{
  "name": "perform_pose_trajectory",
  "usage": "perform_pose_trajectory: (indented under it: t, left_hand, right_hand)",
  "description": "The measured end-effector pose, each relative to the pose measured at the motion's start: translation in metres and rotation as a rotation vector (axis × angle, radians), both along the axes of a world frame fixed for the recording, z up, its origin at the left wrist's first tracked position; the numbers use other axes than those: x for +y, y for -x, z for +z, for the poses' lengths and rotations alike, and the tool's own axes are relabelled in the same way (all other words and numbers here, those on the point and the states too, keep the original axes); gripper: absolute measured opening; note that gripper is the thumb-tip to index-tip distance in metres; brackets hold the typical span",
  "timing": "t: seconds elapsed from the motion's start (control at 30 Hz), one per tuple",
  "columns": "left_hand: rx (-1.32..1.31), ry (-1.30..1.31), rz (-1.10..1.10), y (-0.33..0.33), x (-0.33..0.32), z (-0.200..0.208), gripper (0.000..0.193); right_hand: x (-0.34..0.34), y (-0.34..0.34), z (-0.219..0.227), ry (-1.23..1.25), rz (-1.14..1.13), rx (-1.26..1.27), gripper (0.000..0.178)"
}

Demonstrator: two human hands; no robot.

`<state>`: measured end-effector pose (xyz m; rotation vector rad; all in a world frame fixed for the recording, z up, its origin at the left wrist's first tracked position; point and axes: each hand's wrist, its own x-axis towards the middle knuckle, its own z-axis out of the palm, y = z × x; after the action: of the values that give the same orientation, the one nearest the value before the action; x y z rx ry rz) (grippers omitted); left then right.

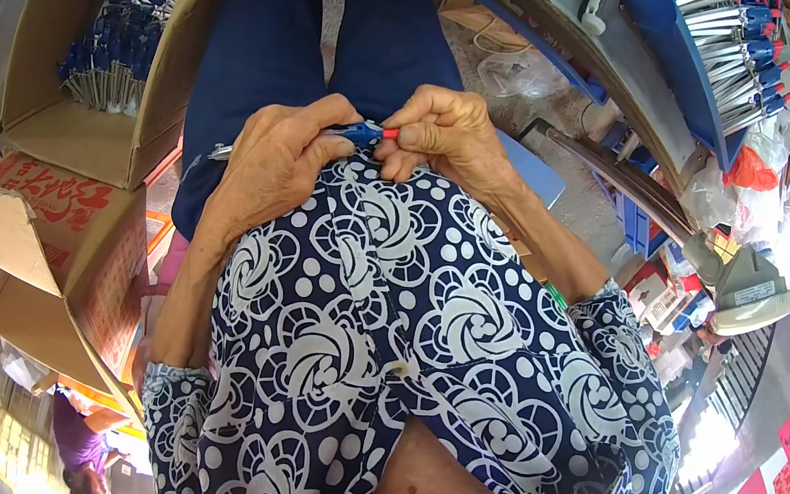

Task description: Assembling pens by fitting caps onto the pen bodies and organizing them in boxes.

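Over my lap I hold a blue-handled piece [359,132] with a thin metal rod and a red end; its exact kind I cannot make out. My left hand [275,154] is closed round its blue body, and the silvery rod [219,152] sticks out on the far side of that hand. Between thumb and fingers of my right hand [448,141] the red end piece [391,133] is pinched, touching the blue body.
On my left, a cardboard box [67,135] holds many similar blue pieces [122,37], with an open carton [34,297] nearer. At the far right, a blue tray [677,69] holds more with red ends. A grey-white device [752,292] and plastic bags stand right. Another person [76,435] appears lower left.
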<state>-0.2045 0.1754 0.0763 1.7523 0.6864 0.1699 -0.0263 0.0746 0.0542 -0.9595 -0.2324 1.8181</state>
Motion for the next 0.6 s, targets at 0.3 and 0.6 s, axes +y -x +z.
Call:
perform_pose_trajectory:
  t: [0.3,0.6]
  left_hand:
    - [0.003,0.091,0.042,0.002,0.000,-0.004,0.011]
    - [0.171,0.009,-0.070,0.006,0.003,-0.001,0.015]
  right_hand:
    - [0.000,0.010,0.002,0.010,-0.057,-0.075,0.009]
    - [-0.001,0.011,0.008,-0.102,0.181,-0.707,0.011]
